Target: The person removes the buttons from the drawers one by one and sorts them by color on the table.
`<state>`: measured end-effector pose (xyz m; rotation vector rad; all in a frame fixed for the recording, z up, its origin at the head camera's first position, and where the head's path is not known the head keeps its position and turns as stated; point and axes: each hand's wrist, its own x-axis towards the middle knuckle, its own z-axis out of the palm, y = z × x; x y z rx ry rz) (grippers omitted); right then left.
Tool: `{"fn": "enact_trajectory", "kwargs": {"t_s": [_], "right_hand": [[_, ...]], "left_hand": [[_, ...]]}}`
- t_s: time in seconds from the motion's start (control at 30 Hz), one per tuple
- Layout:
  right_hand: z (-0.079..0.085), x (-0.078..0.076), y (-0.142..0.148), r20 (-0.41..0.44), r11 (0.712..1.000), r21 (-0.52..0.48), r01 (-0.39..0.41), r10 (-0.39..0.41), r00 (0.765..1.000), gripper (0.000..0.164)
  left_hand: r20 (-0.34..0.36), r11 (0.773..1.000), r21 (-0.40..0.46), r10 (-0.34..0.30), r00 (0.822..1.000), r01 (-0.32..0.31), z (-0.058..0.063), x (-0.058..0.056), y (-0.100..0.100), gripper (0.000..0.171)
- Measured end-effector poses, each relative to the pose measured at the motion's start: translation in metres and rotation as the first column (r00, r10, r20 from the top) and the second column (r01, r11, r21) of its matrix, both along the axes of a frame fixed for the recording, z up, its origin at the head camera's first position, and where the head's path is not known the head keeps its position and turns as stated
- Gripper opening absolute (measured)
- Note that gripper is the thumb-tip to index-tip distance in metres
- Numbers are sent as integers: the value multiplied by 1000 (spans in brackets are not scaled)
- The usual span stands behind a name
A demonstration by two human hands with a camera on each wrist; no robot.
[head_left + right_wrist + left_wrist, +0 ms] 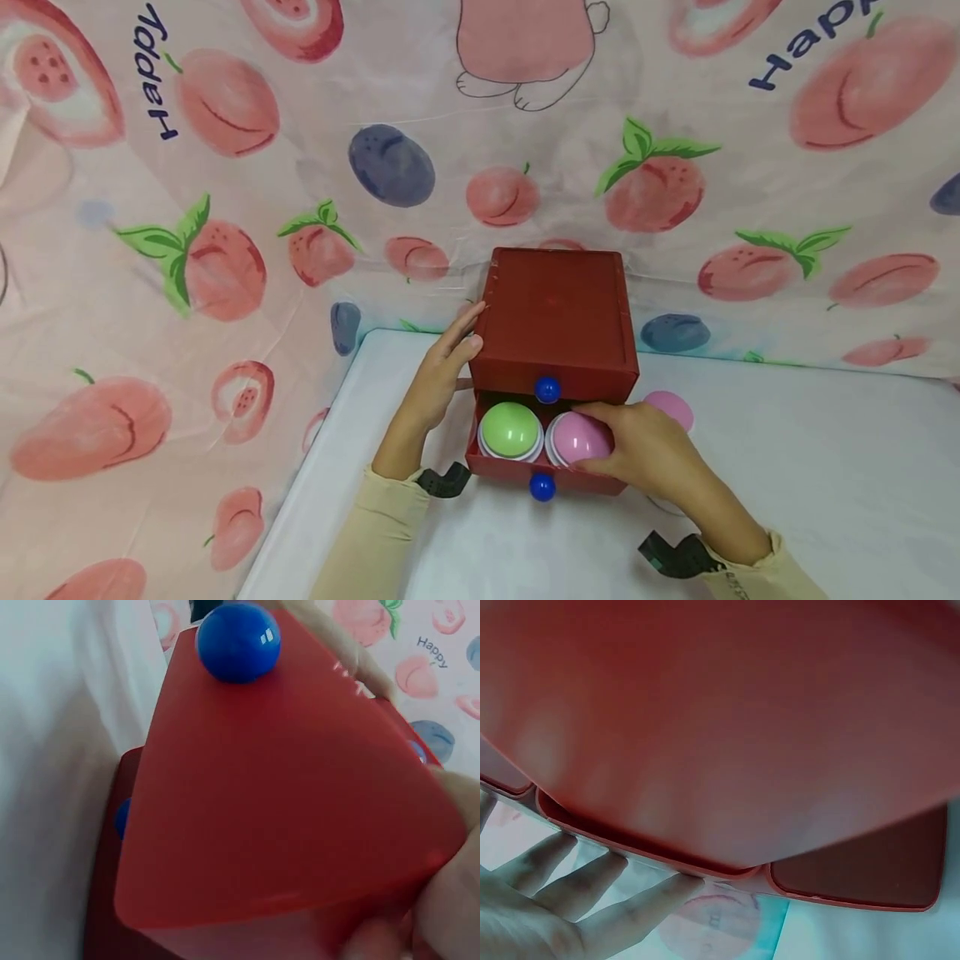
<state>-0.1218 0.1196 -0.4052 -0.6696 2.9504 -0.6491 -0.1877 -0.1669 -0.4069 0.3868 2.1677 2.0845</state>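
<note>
A red box with two drawers (557, 312) stands on the table, its lower drawer (506, 473) pulled out. Inside lie a round jar with a green domed top (511, 430) and a round jar with a pink domed top (582, 437), side by side. My right hand (656, 450) holds the pink-topped jar, thumb at the front and fingers behind. Against the box's left side rests my left hand (433, 379), fingers extended; the left wrist view shows these fingers (641, 911) touching its edge. In the right wrist view, the drawer front (277, 780) hides most of the right hand (450, 892).
Another pink round thing (671, 409) sits on the white table (810, 467), partly behind my right hand. Blue ball knobs (547, 389) mark the drawer fronts. A fruit-printed cloth (465, 142) hangs behind the box and down the left side.
</note>
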Motion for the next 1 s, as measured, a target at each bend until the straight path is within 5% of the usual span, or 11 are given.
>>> {"fn": "enact_trajectory", "kwargs": {"t_s": [0.17,0.63,1.0], "right_hand": [[1,2,-3,-100,999,51,-3,8,995,64],[15,6,8,-157,997,39,-61,66,985,63],[23,15,13,-206,994,-100,-38,17,978,67]], "left_hand": [[23,1000,-4,12,1000,-11,-3,0,-3,53],[51,1000,-1,-15,999,15,1,-1,-2,52],[122,996,23,-90,988,88,7,-1,-9,51]]}}
